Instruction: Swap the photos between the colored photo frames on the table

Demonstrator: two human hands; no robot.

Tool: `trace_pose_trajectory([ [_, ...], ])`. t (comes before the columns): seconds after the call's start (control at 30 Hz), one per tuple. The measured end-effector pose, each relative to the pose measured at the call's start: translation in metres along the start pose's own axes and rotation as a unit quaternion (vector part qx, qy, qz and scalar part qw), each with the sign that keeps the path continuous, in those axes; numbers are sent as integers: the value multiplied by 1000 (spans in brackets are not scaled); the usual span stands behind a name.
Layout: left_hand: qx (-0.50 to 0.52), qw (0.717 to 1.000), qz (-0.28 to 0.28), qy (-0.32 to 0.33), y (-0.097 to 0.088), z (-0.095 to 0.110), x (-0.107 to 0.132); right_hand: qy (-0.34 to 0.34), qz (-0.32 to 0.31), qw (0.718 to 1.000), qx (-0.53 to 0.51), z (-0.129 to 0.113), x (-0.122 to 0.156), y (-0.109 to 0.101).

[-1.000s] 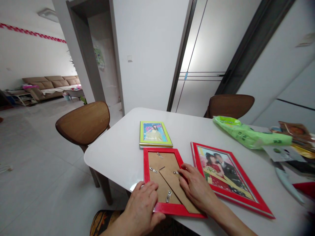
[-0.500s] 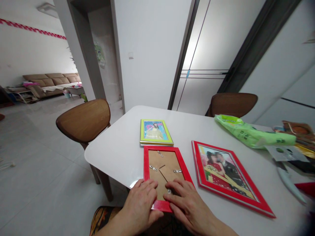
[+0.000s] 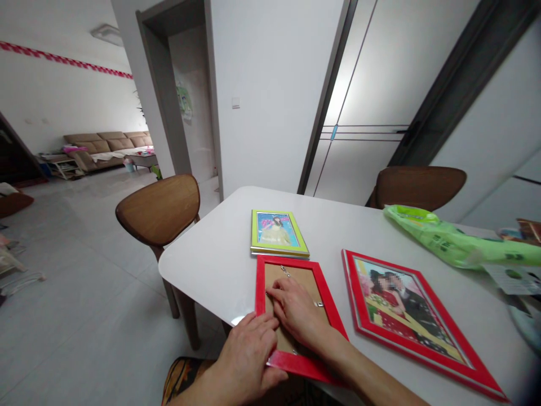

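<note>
A red picture frame (image 3: pixel 327 296) lies face down at the table's near edge, its brown backing board showing. My left hand (image 3: pixel 251 349) is closed around its lower left edge, fingers on top and thumb by the near rim. My right hand (image 3: pixel 298 307) reaches across the backing, with its fingertips bunched at the left-side metal clip, which they mostly cover. A top clip (image 3: pixel 285 271) and a right clip (image 3: pixel 319 304) remain visible; the bottom one is mostly hidden by my right arm.
Beyond it lies a yellow-green photo frame (image 3: pixel 302 239), face up. On the right is a larger red frame (image 3: pixel 393 316) with a couple's photo. A green plastic bag (image 3: pixel 456 242) sits farther right. Wooden chairs (image 3: pixel 163 208) stand at the table (image 3: pixel 220 254).
My right hand has moved from the bottom clip up and left to the left-side clip. My left hand keeps its hold on the frame. The camera view has shifted slightly.
</note>
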State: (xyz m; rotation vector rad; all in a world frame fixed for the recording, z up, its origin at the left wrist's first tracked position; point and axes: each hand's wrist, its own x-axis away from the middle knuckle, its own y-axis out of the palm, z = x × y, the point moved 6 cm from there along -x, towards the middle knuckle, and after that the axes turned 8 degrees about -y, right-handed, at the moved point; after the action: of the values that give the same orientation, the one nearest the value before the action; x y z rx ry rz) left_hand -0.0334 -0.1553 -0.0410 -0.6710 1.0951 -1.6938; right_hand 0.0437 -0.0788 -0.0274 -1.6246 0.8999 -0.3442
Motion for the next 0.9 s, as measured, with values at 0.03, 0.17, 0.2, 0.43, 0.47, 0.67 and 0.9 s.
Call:
trace_pose_trajectory([
  [0.03,2,1000,0,1,0,0,0,-4,-4,1000,1,-2,0,1],
  [0.17,5,1000,3,2,0,-2,0,-22,-3,1000,-4,-5,5,2],
  [0.2,6,1000,3,1,0,-3,0,-25,0,1000,-8,-4,5,1],
  [0.43,15,1000,-6,-9,-2,0,2,143,65,987,28,57,-14,-10],
  [0.47,16,1000,-8,-14,-2,0,2,163,68,984,33,67,-17,-9],
  [0.67,22,999,-9,-36,-7,2,0,229,81,970,27,93,-27,-2],
  [0.9,-58,996,-70,-10,8,25,-20,171,124,976,-49,77,-10,-31],
])
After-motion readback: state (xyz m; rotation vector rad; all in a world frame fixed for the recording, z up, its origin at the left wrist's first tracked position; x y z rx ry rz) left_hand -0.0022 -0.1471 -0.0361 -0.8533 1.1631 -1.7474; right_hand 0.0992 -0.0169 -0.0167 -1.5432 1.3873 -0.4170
